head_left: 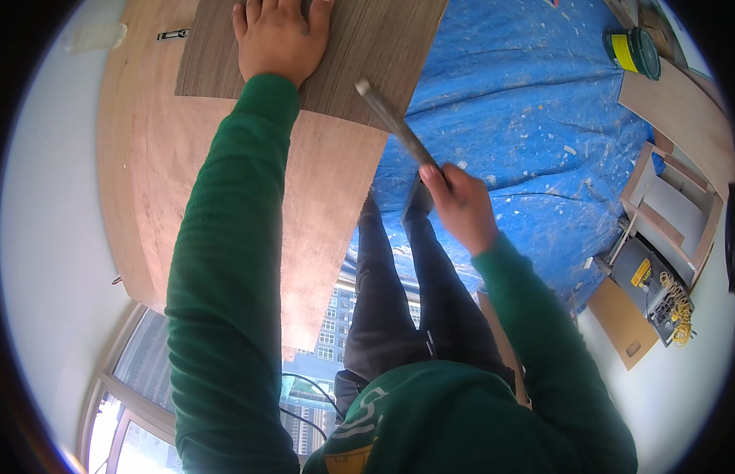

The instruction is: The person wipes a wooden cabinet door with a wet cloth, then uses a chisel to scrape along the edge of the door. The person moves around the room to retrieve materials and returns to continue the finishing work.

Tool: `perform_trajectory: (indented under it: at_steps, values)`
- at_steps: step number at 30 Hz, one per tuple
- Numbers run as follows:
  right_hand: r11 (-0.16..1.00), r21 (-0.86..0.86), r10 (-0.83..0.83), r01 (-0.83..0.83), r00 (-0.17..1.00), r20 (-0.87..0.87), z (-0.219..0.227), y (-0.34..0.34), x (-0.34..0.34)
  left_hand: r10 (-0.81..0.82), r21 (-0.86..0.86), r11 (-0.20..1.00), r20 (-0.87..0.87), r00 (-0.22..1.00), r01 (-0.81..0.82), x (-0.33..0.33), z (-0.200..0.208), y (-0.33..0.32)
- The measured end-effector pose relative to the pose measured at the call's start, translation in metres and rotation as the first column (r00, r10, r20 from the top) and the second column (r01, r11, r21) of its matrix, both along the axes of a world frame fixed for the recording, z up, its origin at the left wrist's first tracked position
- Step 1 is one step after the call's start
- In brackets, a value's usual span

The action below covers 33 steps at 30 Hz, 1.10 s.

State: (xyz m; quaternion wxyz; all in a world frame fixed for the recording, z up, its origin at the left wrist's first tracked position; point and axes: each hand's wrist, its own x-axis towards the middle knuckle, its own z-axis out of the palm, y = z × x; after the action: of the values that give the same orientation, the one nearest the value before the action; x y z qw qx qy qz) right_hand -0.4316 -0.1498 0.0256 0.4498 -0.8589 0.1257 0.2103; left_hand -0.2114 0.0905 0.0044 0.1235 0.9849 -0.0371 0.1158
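Matt grey-brown wood-grain laminate sheet (359,55) under the left hand (279,38) at 12 o'clock, smooth. Beneath it, reddish plywood panel (146,174), dull, faintly grained. Dull grey metal tool (395,122) in the right hand (462,207). Blue plastic tarp (525,103) at 2 o'clock, creased, speckled with white flecks. Green knit cloth sleeves. Bare wooden frame (671,205) at 3 o'clock.
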Motion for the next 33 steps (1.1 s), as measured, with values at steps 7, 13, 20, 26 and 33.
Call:
perform_trajectory:
  at_steps: [7, 13, 20, 26, 33]
  values:
    - [1.0, -0.006, -0.01, 0.01, 1.0, 0.023, -0.006, 0.006, -0.007, -0.003, -0.005, 1.0, -0.027, 1.0, 0.003, 0.0, 0.0, 0.003]
    - [0.994, -0.005, -0.105, 0.106, 0.991, 0.079, -0.012, -0.005, 0.043, -0.003, -0.001, 1.0, -0.043, 0.999, 0.003, 0.002, 0.001, -0.005]
    - [0.814, 0.363, -0.397, 0.454, 0.89, -0.223, 0.019, -0.04, 0.034, -0.276, 0.297, 0.93, 0.179, 0.944, 0.216, -0.005, -0.01, 0.006]
    - [0.793, 0.357, -0.464, 0.494, 0.869, -0.171, 0.019, -0.08, 0.006, -0.451, 0.096, 0.879, -0.155, 0.879, 0.468, -0.132, 0.003, -0.035]
    - [0.811, 0.308, -0.425, 0.497, 0.863, -0.275, 0.022, -0.073, 0.003, -0.509, -0.05, 0.856, -0.248, 0.824, 0.514, -0.212, 0.013, -0.05]
